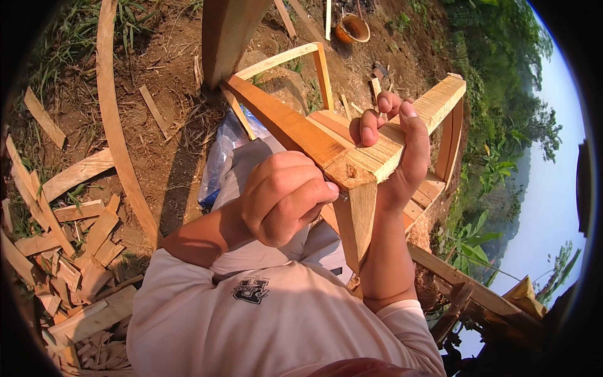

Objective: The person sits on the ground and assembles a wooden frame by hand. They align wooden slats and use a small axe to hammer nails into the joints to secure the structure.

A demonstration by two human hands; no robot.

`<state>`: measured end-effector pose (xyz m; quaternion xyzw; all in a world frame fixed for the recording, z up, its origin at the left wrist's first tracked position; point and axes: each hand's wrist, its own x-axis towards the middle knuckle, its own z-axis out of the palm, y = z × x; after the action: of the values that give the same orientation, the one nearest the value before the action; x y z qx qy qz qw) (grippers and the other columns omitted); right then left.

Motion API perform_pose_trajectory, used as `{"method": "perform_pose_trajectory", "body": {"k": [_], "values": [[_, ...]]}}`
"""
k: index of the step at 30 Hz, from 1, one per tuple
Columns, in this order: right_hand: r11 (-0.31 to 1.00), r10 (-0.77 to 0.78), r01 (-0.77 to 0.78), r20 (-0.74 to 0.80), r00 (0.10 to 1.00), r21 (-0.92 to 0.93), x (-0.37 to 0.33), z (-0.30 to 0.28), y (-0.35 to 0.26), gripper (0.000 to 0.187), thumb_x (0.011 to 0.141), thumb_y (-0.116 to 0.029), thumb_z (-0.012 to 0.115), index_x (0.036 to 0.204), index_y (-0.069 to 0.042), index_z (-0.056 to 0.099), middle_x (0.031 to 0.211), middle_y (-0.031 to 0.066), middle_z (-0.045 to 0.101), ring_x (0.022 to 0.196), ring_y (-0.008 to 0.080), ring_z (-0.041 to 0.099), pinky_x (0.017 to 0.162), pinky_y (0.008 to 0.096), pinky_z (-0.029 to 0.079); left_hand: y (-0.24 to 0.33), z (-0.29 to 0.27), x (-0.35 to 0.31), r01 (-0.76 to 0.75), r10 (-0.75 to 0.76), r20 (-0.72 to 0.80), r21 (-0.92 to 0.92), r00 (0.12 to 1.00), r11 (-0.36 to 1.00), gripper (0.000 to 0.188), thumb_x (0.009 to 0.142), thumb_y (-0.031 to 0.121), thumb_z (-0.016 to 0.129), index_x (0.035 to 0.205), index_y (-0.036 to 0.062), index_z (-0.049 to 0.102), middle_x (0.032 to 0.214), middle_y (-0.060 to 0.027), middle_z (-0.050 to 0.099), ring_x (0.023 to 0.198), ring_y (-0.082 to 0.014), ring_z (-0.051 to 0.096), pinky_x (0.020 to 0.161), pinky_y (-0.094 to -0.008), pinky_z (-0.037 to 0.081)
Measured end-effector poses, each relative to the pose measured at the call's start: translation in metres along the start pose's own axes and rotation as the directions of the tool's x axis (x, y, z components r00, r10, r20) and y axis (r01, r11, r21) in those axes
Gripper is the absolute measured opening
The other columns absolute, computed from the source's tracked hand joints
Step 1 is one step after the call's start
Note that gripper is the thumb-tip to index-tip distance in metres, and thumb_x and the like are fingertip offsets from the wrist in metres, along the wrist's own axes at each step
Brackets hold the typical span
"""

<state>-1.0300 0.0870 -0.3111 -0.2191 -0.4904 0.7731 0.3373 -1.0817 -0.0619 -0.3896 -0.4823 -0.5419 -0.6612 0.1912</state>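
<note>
Head view: the fingers of the left hand [284, 196] are curled and pressed together at the near corner of the wooden frame [295, 124], though what they may pinch cannot be told, while those of the right hand [407, 160] cup the pale beam [442, 103] just beyond. Steady work here likely calls for firm support from the right fingers, kept clear of the joint [349, 172] beside the left fingertips

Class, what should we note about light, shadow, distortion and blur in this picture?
Head view: the round fisheye image ends in a black surround; sunlight brightens the wooden frame; dark shadow falls across the soil; the sky looks pale; the left hand and right hand show no obvious motion blur.
</note>
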Motion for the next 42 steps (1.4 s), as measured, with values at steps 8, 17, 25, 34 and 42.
{"method": "perform_pose_trajectory", "body": {"k": [8, 17, 25, 34, 42], "values": [[1.000, -0.007, 0.007, -0.018, 1.000, 0.020, 0.000, 0.006, 0.002, 0.037, 0.103, -0.016, 0.064, 0.121, -0.004, 0.034, 0.103, 0.0134, 0.059, 0.068, 0.0220, 0.066, 0.058, 0.0338, 0.057, 0.009, -0.004, 0.004, 0.143, -0.137, -0.044, 0.193, 0.990, 0.971, 0.021, 0.096, -0.004, 0.060, 0.114, 0.0038, 0.053, 0.106, -0.0101, 0.055, 0.087, -0.0205, 0.055, 0.081, -0.0332, 0.049], [0.998, -0.054, 0.054, -0.011, 0.998, 0.017, 0.006, 0.009, 0.008, 0.036, 0.101, -0.011, 0.062, 0.116, -0.001, 0.030, 0.100, 0.0167, 0.057, 0.067, 0.0223, 0.070, 0.059, 0.0343, 0.059, 0.046, -0.015, 0.032, 0.462, -0.538, -0.120, -0.381, 0.834, 0.801, 0.013, 0.110, 0.002, 0.053, 0.122, 0.0014, 0.048, 0.112, -0.0102, 0.056, 0.089, -0.0108, 0.051, 0.078, -0.0274, 0.050], [0.997, -0.041, 0.042, -0.012, 0.999, 0.058, 0.010, 0.011, 0.010, 0.049, 0.095, -0.008, 0.064, 0.121, 0.001, 0.024, 0.101, 0.0192, 0.055, 0.068, 0.0256, 0.072, 0.063, 0.0386, 0.063, 0.052, -0.022, 0.057, 0.320, -0.329, -0.008, -0.209, 0.944, 0.924, 0.015, 0.103, -0.009, 0.061, 0.116, -0.0069, 0.069, 0.114, -0.0142, 0.067, 0.112, -0.0184, 0.067, 0.099, -0.0300, 0.054], [0.994, -0.080, 0.074, -0.071, 0.994, -0.080, 0.023, 0.008, 0.027, 0.053, 0.090, -0.018, 0.069, 0.117, 0.006, 0.029, 0.107, 0.0212, 0.058, 0.099, 0.0228, 0.061, 0.091, 0.0363, 0.052, 0.055, -0.018, 0.064, 0.283, -0.282, 0.023, -0.100, 0.959, 0.954, 0.013, 0.100, -0.012, 0.063, 0.111, -0.0087, 0.070, 0.112, -0.0160, 0.072, 0.106, -0.0239, 0.077, 0.095, -0.0323, 0.063], [0.981, -0.115, 0.094, -0.112, 0.987, -0.172, 0.026, 0.008, 0.028, 0.058, 0.087, -0.019, 0.070, 0.117, 0.010, 0.030, 0.107, 0.0288, 0.057, 0.101, 0.0299, 0.061, 0.097, 0.0410, 0.050, 0.058, -0.015, 0.068, 0.272, -0.274, 0.031, 0.051, 0.961, 0.961, 0.011, 0.098, -0.007, 0.070, 0.107, -0.0057, 0.076, 0.105, -0.0123, 0.075, 0.099, -0.0180, 0.076, 0.089, -0.0296, 0.063]]}}
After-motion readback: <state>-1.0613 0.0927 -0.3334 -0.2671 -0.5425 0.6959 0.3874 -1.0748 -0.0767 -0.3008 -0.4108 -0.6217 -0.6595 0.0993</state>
